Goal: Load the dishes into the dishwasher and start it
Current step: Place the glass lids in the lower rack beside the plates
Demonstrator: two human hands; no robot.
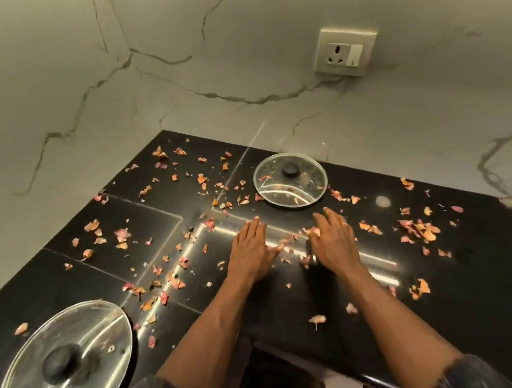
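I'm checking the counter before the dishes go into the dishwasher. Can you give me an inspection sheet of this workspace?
Surface: black countertop, glossy, seams visible.
Job's things: small glass lid at the back near the wall; large glass lid at the near left; both knob up on the counter. No dishwasher in view.
Clutter: pink-orange peel flakes scattered over most of the counter.
Grippers: left hand and right hand open, fingers straight, on the counter with a small heap of flakes between them.
Cables: nothing seen.
Surroundings: marble-veined wall; wall socket, nothing plugged in.
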